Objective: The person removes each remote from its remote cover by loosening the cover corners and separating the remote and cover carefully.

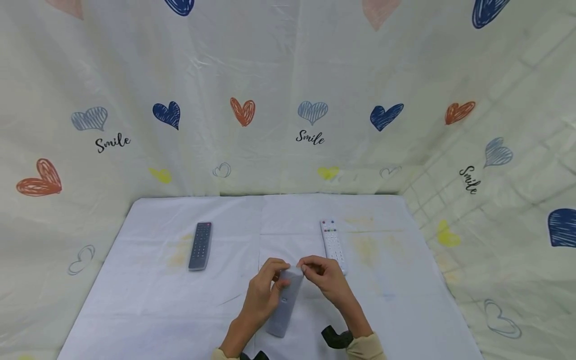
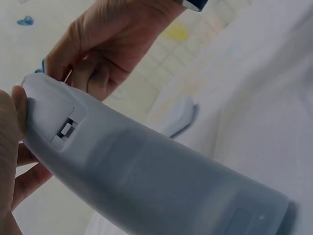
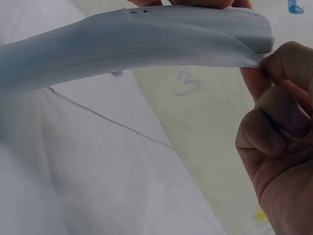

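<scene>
While the left hand [image 1: 263, 295] clamps the gray remote [image 1: 284, 311], back up, over the near middle of the table [image 1: 135, 300], the right hand [image 1: 332, 284] pinches apparent film [image 3: 252, 60] at that remote's far end. I read the step as film handling; on or off, can't tell. Next move likely wants steady left grip, careful right pull.

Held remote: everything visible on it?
The held remote is a long, grey, gently curved, plastic-looking body, its back facing up. A closed cover with a small latch sits near its far end, which is raised. The left hand grips that end; the right hand pinches what looks like thin film there. Near-end contact is unclear.
</scene>
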### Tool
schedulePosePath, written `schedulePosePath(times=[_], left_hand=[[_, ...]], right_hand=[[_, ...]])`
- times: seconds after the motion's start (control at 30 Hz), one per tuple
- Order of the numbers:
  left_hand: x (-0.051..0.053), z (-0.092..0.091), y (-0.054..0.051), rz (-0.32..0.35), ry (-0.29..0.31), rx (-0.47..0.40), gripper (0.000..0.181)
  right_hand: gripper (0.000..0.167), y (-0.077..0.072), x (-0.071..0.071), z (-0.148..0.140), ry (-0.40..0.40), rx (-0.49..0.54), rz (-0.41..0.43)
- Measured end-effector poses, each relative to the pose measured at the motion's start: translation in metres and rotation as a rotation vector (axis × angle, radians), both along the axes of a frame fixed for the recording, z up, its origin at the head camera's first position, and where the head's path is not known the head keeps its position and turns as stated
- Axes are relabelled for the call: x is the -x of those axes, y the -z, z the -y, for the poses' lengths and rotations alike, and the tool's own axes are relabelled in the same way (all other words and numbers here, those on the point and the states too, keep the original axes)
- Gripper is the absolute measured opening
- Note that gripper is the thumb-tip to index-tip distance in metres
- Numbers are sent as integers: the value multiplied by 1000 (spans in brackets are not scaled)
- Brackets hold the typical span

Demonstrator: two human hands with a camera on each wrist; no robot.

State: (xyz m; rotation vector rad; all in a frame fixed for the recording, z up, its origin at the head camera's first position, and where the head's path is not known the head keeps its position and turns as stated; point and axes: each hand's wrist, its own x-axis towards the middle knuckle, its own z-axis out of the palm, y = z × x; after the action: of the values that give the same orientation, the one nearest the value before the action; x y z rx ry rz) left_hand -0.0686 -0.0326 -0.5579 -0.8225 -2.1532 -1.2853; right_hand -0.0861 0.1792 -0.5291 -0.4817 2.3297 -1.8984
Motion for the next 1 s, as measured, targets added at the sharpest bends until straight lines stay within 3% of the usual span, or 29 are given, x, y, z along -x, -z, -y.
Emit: schedulePosePath(times=[0.23, 0.37, 0.57, 0.73, 1.0], left_hand=[[-3, -2, -2, 29, 45, -30, 41], [-4, -3, -1, 50, 65, -50, 43], [-3, -3, 0, 63, 29, -57, 42], [-3, -2, -1, 88, 39, -51, 42], [-5, 1, -2, 124, 19, -9, 39]], right_hand=[[20, 2, 0, -6, -94, 106, 78], [20, 5, 0, -7, -109, 148, 111], [21, 8, -2, -2, -30, 187, 137], [23, 9, -7, 1, 62, 178, 171], [24, 11, -12, 2, 64, 195, 175]])
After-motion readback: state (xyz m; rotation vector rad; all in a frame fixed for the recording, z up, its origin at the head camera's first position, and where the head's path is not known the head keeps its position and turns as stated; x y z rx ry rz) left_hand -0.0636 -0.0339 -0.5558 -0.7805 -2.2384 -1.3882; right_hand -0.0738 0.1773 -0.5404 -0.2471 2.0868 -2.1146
